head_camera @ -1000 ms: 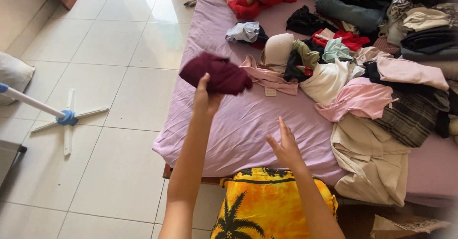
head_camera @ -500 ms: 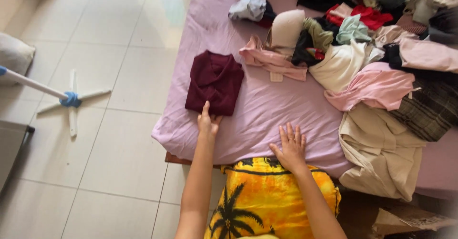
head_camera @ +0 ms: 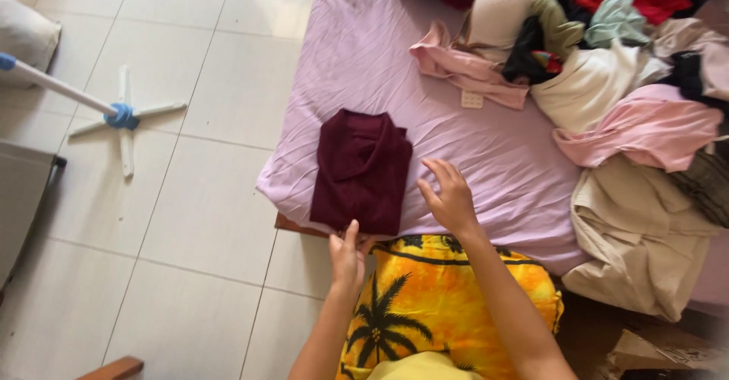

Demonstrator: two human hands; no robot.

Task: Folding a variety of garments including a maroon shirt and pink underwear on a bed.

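Observation:
A folded dark maroon garment (head_camera: 361, 169) lies flat near the front left corner of the bed, on a lilac sheet (head_camera: 486, 152). My left hand (head_camera: 347, 256) is at the garment's near edge, fingers touching its hem. Just right of the garment my right hand (head_camera: 449, 195) hovers over the sheet with fingers spread, holding nothing. I wear a yellow garment with a palm print (head_camera: 433, 304), pressed against the bed's front edge.
A heap of mixed clothes (head_camera: 607, 69) covers the bed's back and right: pink (head_camera: 645, 126), cream (head_camera: 645, 236), red, green, black. A white and blue fan stand (head_camera: 121, 116) rests on the tiled floor at left, beside a grey pillow (head_camera: 26, 34). A cardboard box (head_camera: 661, 353) sits at bottom right.
The maroon garment went from held up in my left hand to lying folded on the sheet, nearer the front edge. My right hand lifted off the sheet towards it.

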